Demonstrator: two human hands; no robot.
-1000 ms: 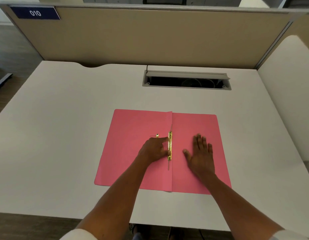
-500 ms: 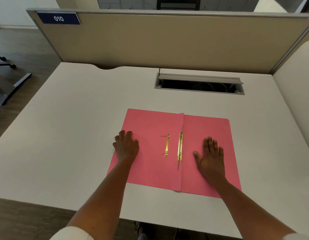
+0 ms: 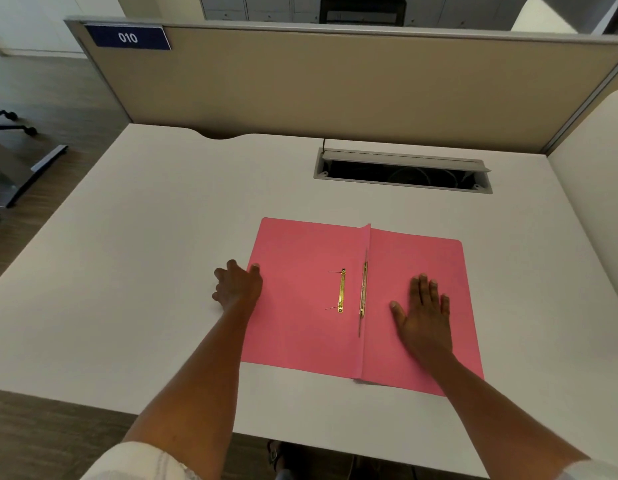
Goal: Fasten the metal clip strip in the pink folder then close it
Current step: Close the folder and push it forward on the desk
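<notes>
Pink folder (image 3: 300,334), open: our left hand (image 3: 238,285) gripped its left edge; our right hand (image 3: 423,313) lay flat on it.

Office workstation. Identified by: white desk (image 3: 162,237) enclosed by beige partition panels (image 3: 335,88); blue number plate (image 3: 128,37) marked "010" on the panel; recessed cable port (image 3: 401,157) in the desktop; castor base (image 3: 13,121) on wood-look floor (image 3: 41,88); pink folder (image 3: 300,323) lying open.
</notes>
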